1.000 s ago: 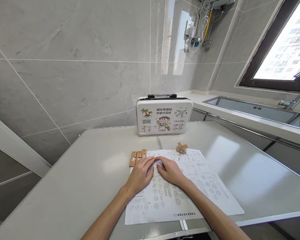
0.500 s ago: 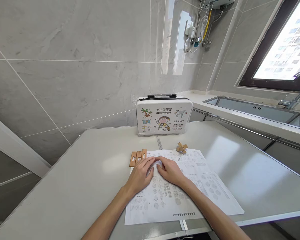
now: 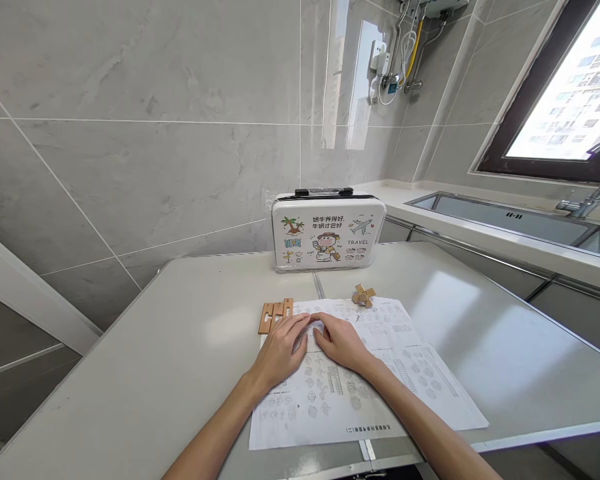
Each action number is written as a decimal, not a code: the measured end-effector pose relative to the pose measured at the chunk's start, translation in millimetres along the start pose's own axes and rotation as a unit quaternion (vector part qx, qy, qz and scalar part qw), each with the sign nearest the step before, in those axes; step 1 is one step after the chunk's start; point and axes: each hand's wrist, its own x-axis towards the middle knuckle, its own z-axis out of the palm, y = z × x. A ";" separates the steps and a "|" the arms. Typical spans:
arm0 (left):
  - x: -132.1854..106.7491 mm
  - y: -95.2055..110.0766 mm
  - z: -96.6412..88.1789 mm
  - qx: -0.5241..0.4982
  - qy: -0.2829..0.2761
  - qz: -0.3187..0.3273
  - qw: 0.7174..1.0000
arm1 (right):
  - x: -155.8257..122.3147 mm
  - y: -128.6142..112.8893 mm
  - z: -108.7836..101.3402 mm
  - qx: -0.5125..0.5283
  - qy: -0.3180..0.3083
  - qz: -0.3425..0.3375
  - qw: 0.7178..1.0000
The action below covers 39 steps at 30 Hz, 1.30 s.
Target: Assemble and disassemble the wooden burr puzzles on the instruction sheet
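Observation:
My left hand (image 3: 281, 345) lies on a printed sheet (image 3: 330, 420) with its fingers stretched forward and thumb apart. Opposite it, my right hand (image 3: 343, 341) rests palm down, its fingers curved inward and its thumb apart from them. The fingertips of both hands meet near the top of the sheet. Neither hand shows anything in it. Just beyond my left fingers are several flat wooden puzzle pieces (image 3: 266, 319) with cut-outs. An interlocked wooden burr puzzle (image 3: 363, 296) shaped like a cross sits at the sheet's far edge, beyond my right hand.
A white case (image 3: 329, 233) with cartoon prints and a black handle stands upright at the back of the light table (image 3: 155, 360). To the right are a counter with a sink (image 3: 505, 217), a faucet (image 3: 583, 205) and a window. A tiled wall rises behind.

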 end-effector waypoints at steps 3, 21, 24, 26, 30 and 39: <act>0.0 0.6 -0.2 0.001 0.001 0.001 1.000 | 0.0 0.4 0.8 -0.001 0.003 0.001 1.000; 2.7 7.1 -4.7 -0.005 -0.017 0.008 1.000 | 5.7 16.2 6.3 0.095 0.121 0.090 0.984; 2.3 7.6 -5.1 -0.005 -0.017 0.005 1.000 | 7.5 18.6 4.7 0.138 0.171 0.122 0.968; 2.2 7.8 -5.2 -0.005 -0.017 0.004 1.000 | 8.5 18.5 1.7 0.171 0.194 0.146 0.955; 2.3 8.2 -5.5 -0.007 -0.017 0.007 1.000 | 10.0 18.8 -5.2 0.231 0.218 0.192 0.928; 3.1 12.4 -8.5 -0.017 -0.033 -0.002 0.999 | 11.5 29.5 -7.7 0.386 0.253 0.272 0.845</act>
